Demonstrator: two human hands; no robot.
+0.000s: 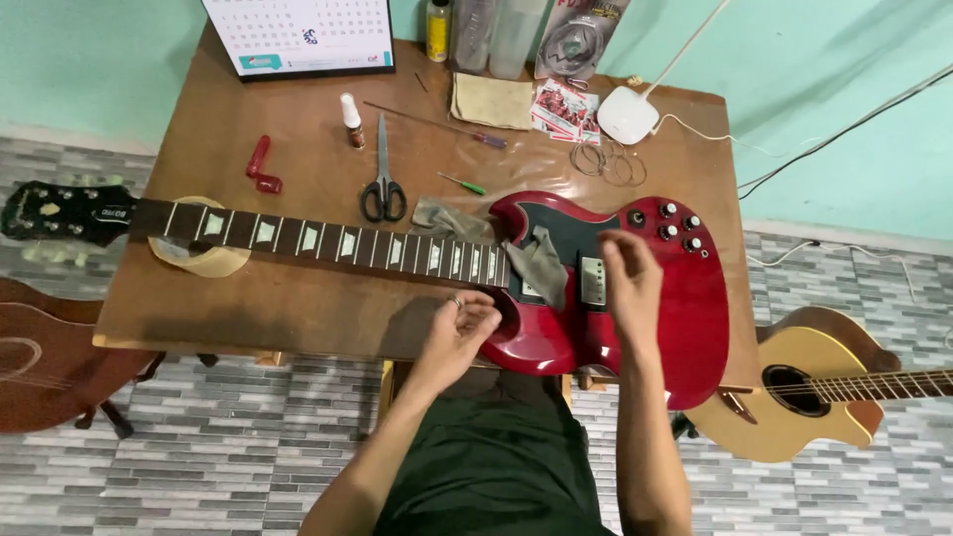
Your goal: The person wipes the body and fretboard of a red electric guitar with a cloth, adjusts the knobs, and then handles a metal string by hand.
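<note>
Lower centre: dark green lap, both forearms reaching up-frame. Left hand (459, 323) at the near edge of the red guitar (635, 318), fingers curled loosely together, ring on one; whether they pinch anything, cannot tell. Right hand (629, 278) hovers over the guitar body by the pickup (593, 281), fingers bent and bunched, blurred; cannot tell if it grips anything.

Guitar lies flat across the table (298, 308), body centre-right, neck (318, 240) running left, headstock (55, 211) past the table's left edge. No strings seen on the neck. Grey cloth (541, 263) draped where neck meets body.

Lower right: acoustic guitar (809, 382) on the floor. Left edge: another brown guitar (40, 362).

Mid-table: scissors (382, 189), red winder (261, 167), small bottle (351, 121), green screwdriver (463, 184), coiled strings (608, 161).

Far edge: tan cloth (492, 101), calendar (300, 35), yellow bottle (438, 30), string packs (566, 109), white lamp base (627, 114).
</note>
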